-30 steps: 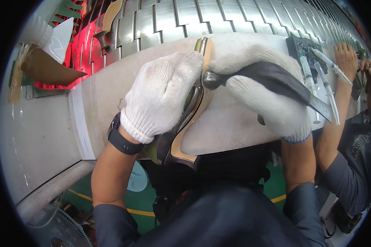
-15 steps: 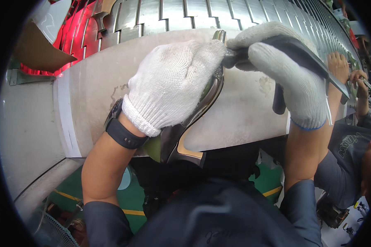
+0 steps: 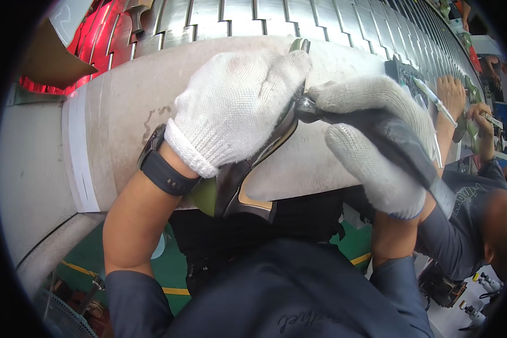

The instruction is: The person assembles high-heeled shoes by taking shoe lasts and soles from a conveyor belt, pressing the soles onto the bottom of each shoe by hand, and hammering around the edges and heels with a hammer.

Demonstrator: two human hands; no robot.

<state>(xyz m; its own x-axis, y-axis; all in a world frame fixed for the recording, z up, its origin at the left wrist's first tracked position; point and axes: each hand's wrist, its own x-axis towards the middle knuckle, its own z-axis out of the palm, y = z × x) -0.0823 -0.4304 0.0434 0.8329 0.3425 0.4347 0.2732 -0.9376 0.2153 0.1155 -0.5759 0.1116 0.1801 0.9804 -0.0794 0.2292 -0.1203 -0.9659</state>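
My left hand (image 3: 225, 107), in a white knit glove, is closed over a dark shoe upper (image 3: 228, 194) stretched on a green shoe last (image 3: 204, 197). The shoe lies on its side, toe away from me, with a tan insole strip (image 3: 253, 204) showing at the heel end. Pliers (image 3: 383, 129) with a dark head and long handles are gripped in my gloved right hand (image 3: 380, 180). Their jaws sit against the upper's edge near the toe, beside my left fingertips. Whether the jaws are biting the material I cannot tell.
The shoe rests on a pale, stained board (image 3: 124, 112). Beyond it runs a metal slat conveyor (image 3: 208, 19), lit red at the left. A dark block with a white-handled brush (image 3: 434, 96) stands at far right, near a co-worker's bare hands (image 3: 450, 93).
My right hand has brought the pliers lower and nearer to me, turning their handles down toward me. The brush and dark block have come into sight. My left hand keeps its grip on the shoe.
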